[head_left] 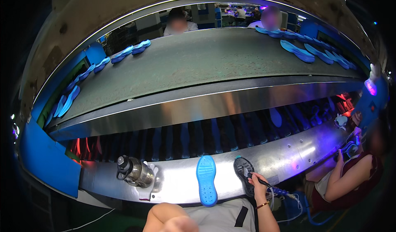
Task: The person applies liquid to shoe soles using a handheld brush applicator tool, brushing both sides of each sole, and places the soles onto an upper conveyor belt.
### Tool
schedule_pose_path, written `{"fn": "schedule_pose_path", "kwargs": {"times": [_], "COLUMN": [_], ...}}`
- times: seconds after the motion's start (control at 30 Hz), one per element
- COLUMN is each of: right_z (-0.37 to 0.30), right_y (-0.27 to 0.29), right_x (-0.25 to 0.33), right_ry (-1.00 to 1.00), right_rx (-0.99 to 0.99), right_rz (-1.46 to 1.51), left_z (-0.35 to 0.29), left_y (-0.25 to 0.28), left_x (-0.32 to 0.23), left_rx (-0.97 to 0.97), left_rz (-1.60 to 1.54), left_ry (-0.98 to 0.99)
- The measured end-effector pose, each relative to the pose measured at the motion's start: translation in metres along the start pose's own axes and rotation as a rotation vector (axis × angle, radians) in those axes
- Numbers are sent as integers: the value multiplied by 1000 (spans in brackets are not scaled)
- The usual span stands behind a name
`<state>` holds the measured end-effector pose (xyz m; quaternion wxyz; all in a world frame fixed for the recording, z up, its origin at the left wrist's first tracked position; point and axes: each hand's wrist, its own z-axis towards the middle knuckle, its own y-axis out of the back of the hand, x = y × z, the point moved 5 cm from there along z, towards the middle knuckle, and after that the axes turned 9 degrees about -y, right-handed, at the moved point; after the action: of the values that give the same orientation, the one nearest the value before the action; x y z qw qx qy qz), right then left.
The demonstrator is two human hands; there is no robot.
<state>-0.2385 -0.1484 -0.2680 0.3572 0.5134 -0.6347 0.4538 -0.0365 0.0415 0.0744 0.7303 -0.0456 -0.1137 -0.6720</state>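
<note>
My right hand [259, 183] grips a brush [248, 174] with a pale tip and a dark handle. The tip rests on or just over a black shoe sole [244, 166], which lies on the metal ledge [173, 178] in front of me. To its left, and apart from it, a bright blue shoe sole [206, 182] lies lengthwise, its near end at the ledge's edge. At the lower edge, close to my body, my left hand [179, 224] is smeared by motion, so its fingers cannot be made out.
A clear bottle with a black lid [139, 173] stands on the ledge beside a pale glove [151, 184]. Blue soles [297, 51] lie on the green conveyor belt [198, 56]. Below it, dark sole shapes [184, 139] line a lower conveyor. A co-worker [350, 174] sits at right; thin hoses [284, 194] hang between us.
</note>
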Motion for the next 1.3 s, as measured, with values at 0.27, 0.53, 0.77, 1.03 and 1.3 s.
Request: {"fn": "schedule_pose_path", "kwargs": {"times": [0.27,0.53,0.77,1.03,1.3], "right_z": [6,12,11,9,7], "right_y": [18,13,15,38,27], "right_x": [4,4,9,4,14], "right_ry": [-27,-68,-46,-36,224], "right_rx": [-30,-14,-26,-97,-146], "right_rz": [29,65,63,69,-112], "left_z": [-233,-398,-412,-349,-351], "left_y": [-10,28,4,23,6], "left_x": [-2,-97,-70,-64,-32], "left_rx": [376,-257,-587,-951,-1254], "left_rz": [618,639,327,-590,-1061], "left_ry": [1136,2268,2390,2176,1771]}}
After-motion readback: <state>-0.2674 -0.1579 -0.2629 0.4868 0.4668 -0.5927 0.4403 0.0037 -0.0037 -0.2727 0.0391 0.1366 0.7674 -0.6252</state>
